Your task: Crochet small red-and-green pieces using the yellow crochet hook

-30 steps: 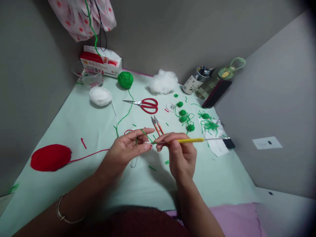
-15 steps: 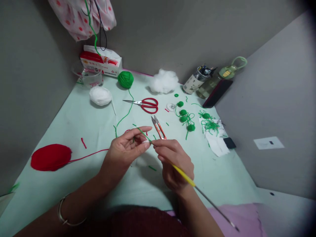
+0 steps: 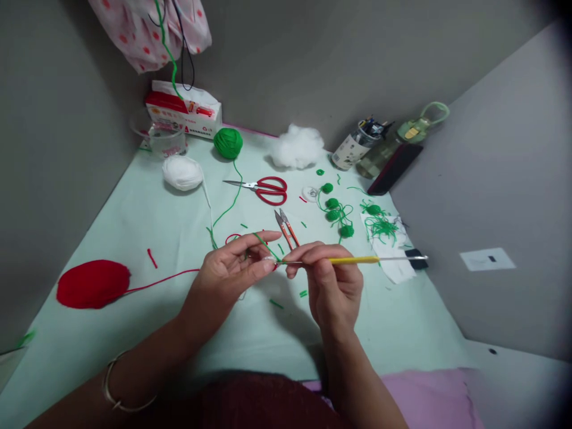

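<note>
Crochet hook (image 3: pixel 353 260) back level, rightward from right hand (image 3: pixel 333 285).

surface: pale green table (image 3: pixel 134 238), set into a grey corner. far left: tissue box (image 3: pixel 184 111) with a clear glass bowl (image 3: pixel 159 140) just before it. white yarn ball (image 3: pixel 182 173) near the bowl; green yarn ball (image 3: pixel 227 143) beside it, strand trailing forward. white stuffing tuft (image 3: pixel 297 146) at the back. red-handled scissors (image 3: pixel 263 189) mid-table, orange thread snips (image 3: pixel 286 229) just in front. small green crocheted pieces (image 3: pixel 336 210) and green yarn clippings (image 3: pixel 379 227) on white paper (image 3: pixel 393 262) at right. red yarn ball (image 3: pixel 93 283) near left. back right: a jar of what may be pens (image 3: pixel 355 149), view poor.
</note>
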`<state>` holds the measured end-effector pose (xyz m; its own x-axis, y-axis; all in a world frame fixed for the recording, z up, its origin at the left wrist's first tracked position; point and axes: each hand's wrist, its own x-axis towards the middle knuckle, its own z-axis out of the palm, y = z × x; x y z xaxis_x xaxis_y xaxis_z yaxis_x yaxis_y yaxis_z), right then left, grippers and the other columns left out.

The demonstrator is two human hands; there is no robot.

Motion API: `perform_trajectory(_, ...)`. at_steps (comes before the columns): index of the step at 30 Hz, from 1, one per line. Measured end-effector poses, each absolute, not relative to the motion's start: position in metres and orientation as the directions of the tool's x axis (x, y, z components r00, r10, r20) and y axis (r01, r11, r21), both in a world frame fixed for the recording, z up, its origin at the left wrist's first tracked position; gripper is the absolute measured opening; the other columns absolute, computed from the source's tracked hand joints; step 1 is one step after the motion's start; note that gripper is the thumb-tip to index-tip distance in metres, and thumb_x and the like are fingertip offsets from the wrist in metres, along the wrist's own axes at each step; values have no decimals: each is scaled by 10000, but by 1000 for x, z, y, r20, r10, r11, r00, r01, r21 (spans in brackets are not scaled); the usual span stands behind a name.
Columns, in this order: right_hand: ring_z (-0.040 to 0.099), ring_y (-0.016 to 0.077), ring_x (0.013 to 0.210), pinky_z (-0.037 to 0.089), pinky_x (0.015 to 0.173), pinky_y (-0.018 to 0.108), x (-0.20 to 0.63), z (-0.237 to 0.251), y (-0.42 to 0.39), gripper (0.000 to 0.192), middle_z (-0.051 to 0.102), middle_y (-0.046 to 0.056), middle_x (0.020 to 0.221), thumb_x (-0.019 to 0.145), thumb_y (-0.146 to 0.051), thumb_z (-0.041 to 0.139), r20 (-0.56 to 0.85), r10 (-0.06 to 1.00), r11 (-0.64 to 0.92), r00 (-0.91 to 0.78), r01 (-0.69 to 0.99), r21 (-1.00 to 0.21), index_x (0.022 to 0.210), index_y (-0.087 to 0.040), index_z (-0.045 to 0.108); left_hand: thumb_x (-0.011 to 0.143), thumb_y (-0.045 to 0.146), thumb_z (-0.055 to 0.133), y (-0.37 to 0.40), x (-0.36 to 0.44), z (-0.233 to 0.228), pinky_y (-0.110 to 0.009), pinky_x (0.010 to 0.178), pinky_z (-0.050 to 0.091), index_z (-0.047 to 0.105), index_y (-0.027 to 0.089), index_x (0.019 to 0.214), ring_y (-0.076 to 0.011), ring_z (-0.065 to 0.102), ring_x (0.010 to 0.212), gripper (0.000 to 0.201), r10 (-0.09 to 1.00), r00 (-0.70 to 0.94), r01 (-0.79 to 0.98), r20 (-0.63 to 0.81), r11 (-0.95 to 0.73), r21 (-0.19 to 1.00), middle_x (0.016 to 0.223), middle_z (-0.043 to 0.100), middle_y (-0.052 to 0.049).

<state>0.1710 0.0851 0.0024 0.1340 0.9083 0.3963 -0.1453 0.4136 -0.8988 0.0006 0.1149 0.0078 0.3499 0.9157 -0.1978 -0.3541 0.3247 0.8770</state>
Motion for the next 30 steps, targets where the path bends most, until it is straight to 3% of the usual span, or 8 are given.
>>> perform_trajectory(5,708,181,822,588,702,362,169,2,82,189,772,44,951,1030,-193,558,517,845,508,140,95,-856,1042,-238,742,839,261,845,114,1,5,-211,852,509,818,333,1142,-105,580,836,312,929,319,-314,-187,290,904,849,620,27)
perform_trajectory(10,729,195,872,603,741,378,172,4,81,206,775,44,954,1023,-158,553,550,833,528,69,200,-825,1068,-244,735,849,252,825,112,1,3,-233,883,512,809,325,1161,-115,603,850,321,944,278,-244,-179,250,937,854,644,26)
perform_trajectory(17,732,194,964,605,805,367,169,-1,78,285,775,62,1007,984,-74,575,664,747,617,-23,397,-680,1133,-247,744,841,209,793,109,8,7,-277,948,510,804,292,1139,-136,637,864,309,983,178,-85,-47,63,994,872,687,24)
perform_trajectory(20,729,193,936,608,772,352,167,-2,80,220,777,56,982,1002,-147,594,613,783,568,109,276,-775,1074,-261,767,883,291,772,107,7,9,-247,859,531,746,307,1259,-124,630,819,377,957,269,-170,-110,160,972,845,651,41)
perform_trajectory(22,721,178,843,604,716,332,167,-2,84,167,776,39,945,1014,-232,607,492,854,490,169,57,-870,1019,-273,769,966,320,673,106,6,10,-237,833,524,694,320,1343,-119,618,814,378,943,317,-151,-100,155,976,866,640,40)
perform_trajectory(25,688,128,714,582,661,277,169,0,91,142,775,14,919,1011,-310,630,342,928,369,148,-246,-896,966,-275,760,987,223,603,106,5,10,-251,927,499,601,333,1449,-130,628,930,475,934,357,-98,-16,54,994,966,652,27)
perform_trajectory(28,681,107,689,573,654,245,171,3,94,130,769,4,894,1000,-323,651,286,953,304,103,-354,-885,945,-264,753,896,138,689,111,5,9,-267,976,484,580,330,1465,-140,634,971,611,926,375,-62,44,-22,998,1014,654,21)
perform_trajectory(30,676,109,677,572,650,250,173,4,94,137,757,1,875,1004,-326,643,280,956,290,82,-358,-887,939,-262,745,896,149,699,116,3,11,-263,924,499,658,313,1383,-134,631,896,515,919,390,-25,66,-62,998,976,653,19)
